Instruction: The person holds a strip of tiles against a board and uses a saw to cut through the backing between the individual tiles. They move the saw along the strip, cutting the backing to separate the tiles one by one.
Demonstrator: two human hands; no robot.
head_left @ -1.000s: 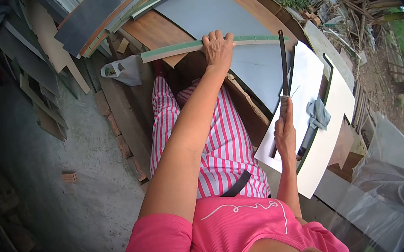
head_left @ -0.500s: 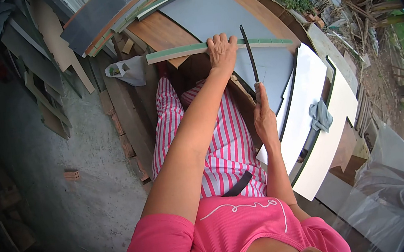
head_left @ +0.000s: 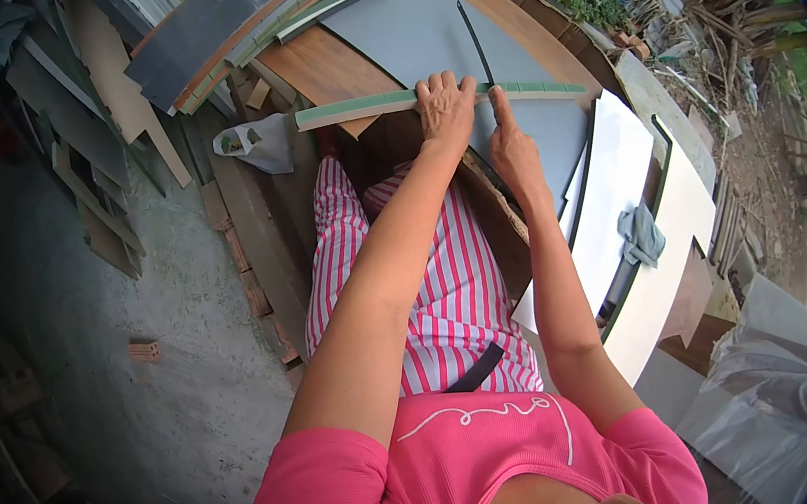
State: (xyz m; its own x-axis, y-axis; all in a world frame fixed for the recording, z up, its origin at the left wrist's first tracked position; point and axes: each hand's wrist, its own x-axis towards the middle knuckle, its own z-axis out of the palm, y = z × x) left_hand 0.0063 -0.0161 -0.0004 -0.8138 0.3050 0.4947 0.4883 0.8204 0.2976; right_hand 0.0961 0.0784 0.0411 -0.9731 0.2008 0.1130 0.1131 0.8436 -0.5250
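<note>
My left hand [head_left: 446, 106] presses down on a long green-edged strip [head_left: 356, 108] that lies across a grey board [head_left: 442, 31]. My right hand [head_left: 514, 148] grips the handle of a thin dark file-like tool [head_left: 474, 42], whose blade crosses the strip just right of my left hand and points away from me. The two hands are almost touching. My lap in red-and-white striped trousers [head_left: 448, 287] is below the strip.
White boards [head_left: 622, 225] with a grey rag [head_left: 638, 235] on them lean at my right. Stacked panels and offcuts [head_left: 216, 33] lie at the upper left, a plastic bag [head_left: 254, 141] beside them. Concrete floor [head_left: 129, 316] at left, clear plastic sheeting [head_left: 782, 377] lower right.
My right hand has brought the tool from over the white boards leftward and forward, until its blade lies across the strip beside my left hand. My left hand has stayed on the strip.
</note>
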